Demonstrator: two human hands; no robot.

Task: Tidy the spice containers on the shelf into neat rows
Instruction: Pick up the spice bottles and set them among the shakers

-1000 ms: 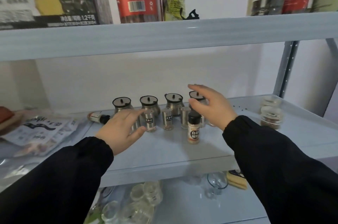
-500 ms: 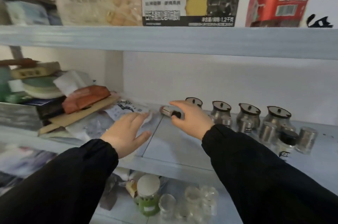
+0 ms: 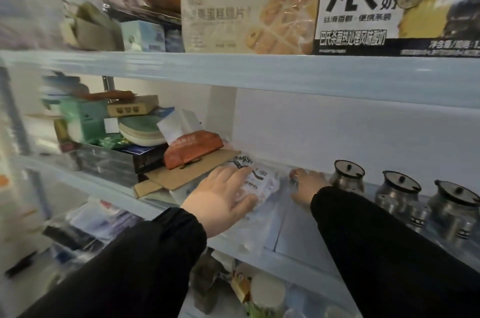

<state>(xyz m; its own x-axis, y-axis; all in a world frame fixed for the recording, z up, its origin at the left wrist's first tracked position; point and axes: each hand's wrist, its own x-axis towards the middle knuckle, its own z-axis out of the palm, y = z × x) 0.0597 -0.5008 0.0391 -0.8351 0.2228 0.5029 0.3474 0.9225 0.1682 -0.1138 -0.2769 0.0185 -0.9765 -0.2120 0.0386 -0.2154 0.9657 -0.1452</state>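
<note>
Three steel spice pots with black lids (image 3: pixel 348 177) (image 3: pixel 397 187) (image 3: pixel 454 203) stand in a row at the back right of the pale shelf (image 3: pixel 293 232). In front of them stand small steel shakers (image 3: pixel 418 216), partly hidden by my right sleeve. My right hand (image 3: pixel 309 185) lies just left of the first pot, fingers curled round a small spice bottle (image 3: pixel 294 177) lying on its side; only its dark end shows. My left hand (image 3: pixel 223 198) rests flat, fingers apart, on a clear plastic packet (image 3: pixel 259 180) with black print.
Left of the packet lie a cardboard sheet (image 3: pixel 181 174), an orange tissue pack (image 3: pixel 192 146) and stacked boxes and dishes (image 3: pixel 140 130). Food boxes (image 3: pixel 249 19) fill the shelf above. Jars and glasses (image 3: pixel 265 291) sit on the shelf below.
The view has swung left along the shelf. My right hand went from the right end of the pots to the bottle lying left of them. My left hand moved left onto the packet.
</note>
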